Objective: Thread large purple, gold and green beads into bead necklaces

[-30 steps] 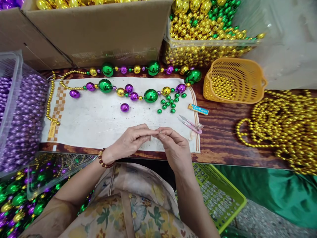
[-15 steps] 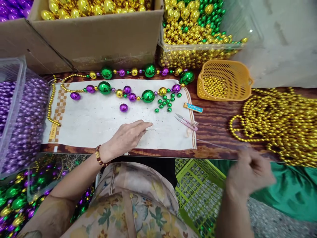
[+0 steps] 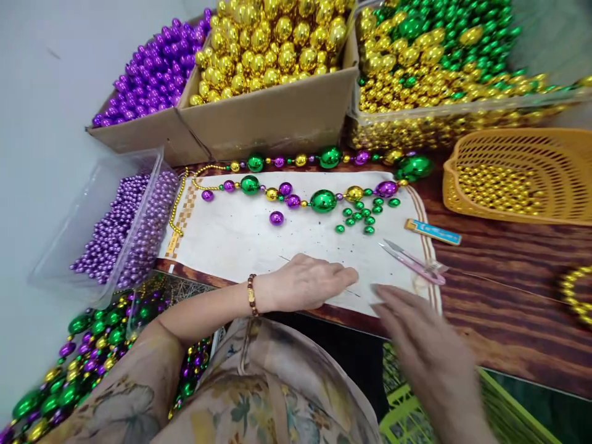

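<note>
Grip: left hand (image 3: 309, 283) curled over white cloth (image 3: 245, 237), thin sliver (image 3: 353, 293) showing by its fingertips, right hand (image 3: 430, 351) blurred beside it; can't tell if either grasps anything. Cloth lies on dark wood-grain table (image 3: 504, 265), pale wall (image 3: 41, 105) at left; cartons (image 3: 272, 114) hold purple and gold beads (image 3: 284, 46), clear bins (image 3: 60, 253) lilac and gold-green, orange basket (image 3: 513, 145) small gold. Bead strand (image 3: 324, 201) loops along cloth's far edge, shiny green, purple, gold, mixed sizes.
</note>
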`<act>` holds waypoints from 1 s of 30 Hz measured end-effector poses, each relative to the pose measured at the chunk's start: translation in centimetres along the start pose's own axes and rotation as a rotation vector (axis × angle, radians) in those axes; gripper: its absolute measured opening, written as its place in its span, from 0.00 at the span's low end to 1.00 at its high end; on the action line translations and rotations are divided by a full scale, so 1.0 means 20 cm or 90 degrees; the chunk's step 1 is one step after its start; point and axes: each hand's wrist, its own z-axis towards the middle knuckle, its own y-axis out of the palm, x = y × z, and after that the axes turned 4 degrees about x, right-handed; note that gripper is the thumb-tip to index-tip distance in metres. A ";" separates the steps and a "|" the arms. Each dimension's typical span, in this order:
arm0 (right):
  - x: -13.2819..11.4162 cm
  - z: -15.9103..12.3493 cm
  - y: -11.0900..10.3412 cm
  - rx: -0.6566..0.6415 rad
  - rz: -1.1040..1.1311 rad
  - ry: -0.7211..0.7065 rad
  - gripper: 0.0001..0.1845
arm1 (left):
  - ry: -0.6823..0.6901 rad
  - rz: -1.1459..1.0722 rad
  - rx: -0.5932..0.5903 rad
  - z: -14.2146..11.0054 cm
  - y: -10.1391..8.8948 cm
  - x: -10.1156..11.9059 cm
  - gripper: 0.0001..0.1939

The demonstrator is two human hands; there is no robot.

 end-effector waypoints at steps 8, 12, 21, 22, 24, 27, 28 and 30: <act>-0.05 0.00 0.23 -0.045 0.100 0.059 0.13 | 0.012 -0.106 0.171 0.02 0.07 -0.15 0.08; -0.03 -0.12 0.15 0.061 0.174 0.313 0.11 | -0.154 -0.017 0.273 0.17 0.08 -0.26 0.11; -0.10 -0.15 0.24 0.125 0.341 0.422 0.10 | -0.244 0.062 0.150 0.36 0.26 -0.24 0.12; -0.10 -0.15 0.25 0.125 0.347 0.420 0.10 | -0.252 0.024 0.166 0.36 0.26 -0.24 0.12; -0.11 -0.13 0.25 0.126 0.355 0.420 0.10 | -0.260 -0.131 0.227 0.33 0.26 -0.26 0.10; -0.12 -0.11 0.24 0.129 0.369 0.417 0.11 | -0.276 -0.544 0.330 0.25 0.24 -0.28 0.11; -0.13 -0.10 0.23 0.124 0.369 0.409 0.11 | -0.284 -0.688 0.347 0.22 0.22 -0.28 0.12; -0.15 -0.08 0.22 0.112 0.352 0.378 0.11 | -0.301 -0.915 0.360 0.14 0.19 -0.28 0.14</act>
